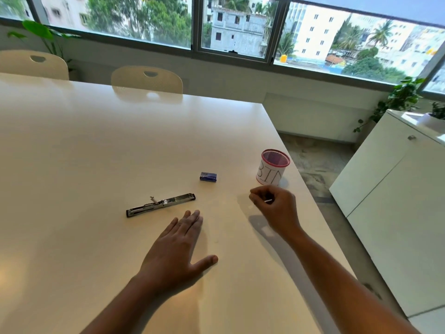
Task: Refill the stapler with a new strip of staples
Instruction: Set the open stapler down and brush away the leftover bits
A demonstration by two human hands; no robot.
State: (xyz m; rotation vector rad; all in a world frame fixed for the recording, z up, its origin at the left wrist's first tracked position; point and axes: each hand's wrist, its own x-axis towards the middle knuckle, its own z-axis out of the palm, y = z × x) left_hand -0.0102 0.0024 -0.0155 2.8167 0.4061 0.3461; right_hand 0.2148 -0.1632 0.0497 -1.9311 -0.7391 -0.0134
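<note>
The stapler (160, 205) lies folded out flat on the white table (84, 145), its metal channel facing up. A small blue staple box (208, 176) sits behind it to the right. My left hand (179, 247) rests palm down on the table just in front of the stapler, fingers spread, holding nothing. My right hand (274, 204) hovers right of the stapler, its fingers curled around a thin light strip (268, 201) that looks like staples.
A red mesh cup (273, 168) with a paper label reading BIN stands near the table's right edge, just behind my right hand. Two cream chairs (147, 79) stand at the far side. A white cabinet (395, 201) is off to the right.
</note>
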